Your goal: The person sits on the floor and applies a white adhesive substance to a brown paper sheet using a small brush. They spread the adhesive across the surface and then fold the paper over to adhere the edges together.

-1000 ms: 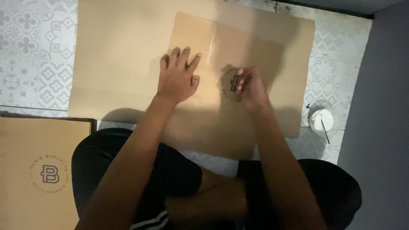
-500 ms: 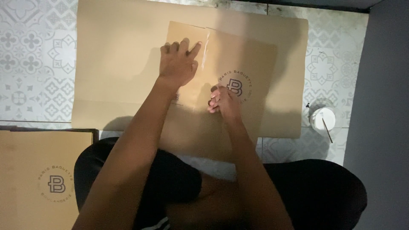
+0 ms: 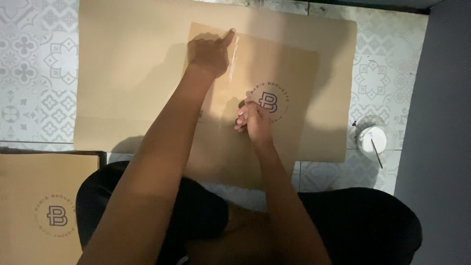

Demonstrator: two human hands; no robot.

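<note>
Brown paper bag (image 3: 274, 73), flat on a larger kraft sheet (image 3: 132, 73), now lies under both hands: left hand (image 3: 208, 51) has slid farther up, palm spread, while right hand (image 3: 252, 118), fingers curled, has drawn back toward the body, smoothing it.

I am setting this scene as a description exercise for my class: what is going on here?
A person sitting on a patterned tile floor works on a flat brown paper bag lying on a larger brown sheet. The left hand presses flat near the bag's top, its forefinger by a shiny vertical strip. The right hand rests curled beside the round printed logo. A small white pot with a stick in it stands to the right, and a stack of similar bags lies at lower left.
</note>
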